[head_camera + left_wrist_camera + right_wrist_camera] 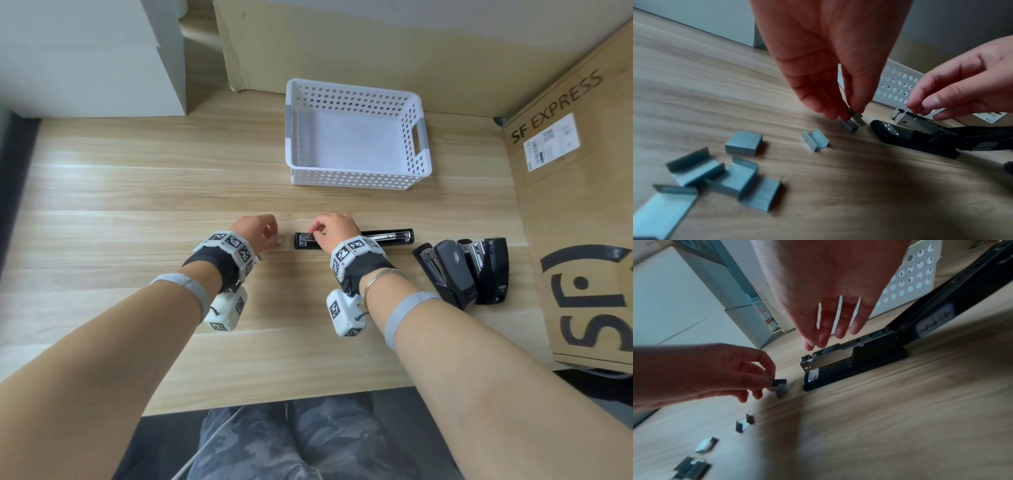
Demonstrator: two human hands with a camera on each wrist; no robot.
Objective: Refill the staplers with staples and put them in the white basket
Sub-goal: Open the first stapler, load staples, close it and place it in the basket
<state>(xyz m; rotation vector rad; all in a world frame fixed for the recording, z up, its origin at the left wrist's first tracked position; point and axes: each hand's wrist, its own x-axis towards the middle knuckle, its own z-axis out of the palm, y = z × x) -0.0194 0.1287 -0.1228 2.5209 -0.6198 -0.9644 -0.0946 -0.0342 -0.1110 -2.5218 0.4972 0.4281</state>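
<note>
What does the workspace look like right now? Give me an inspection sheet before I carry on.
Surface: wooden table, staple strips scattered at left.
Job's things: open stapler lying flat, magazine exposed; two more staplers to its right; white basket holds nothing.
Clutter: nothing seen.
Hands: left hand pinches a small staple piece; right hand fingertips at the magazine's front, contact unclear.
Cables: nothing seen.
Surroundings: cardboard boxes right and behind, white boxes far left.
</note>
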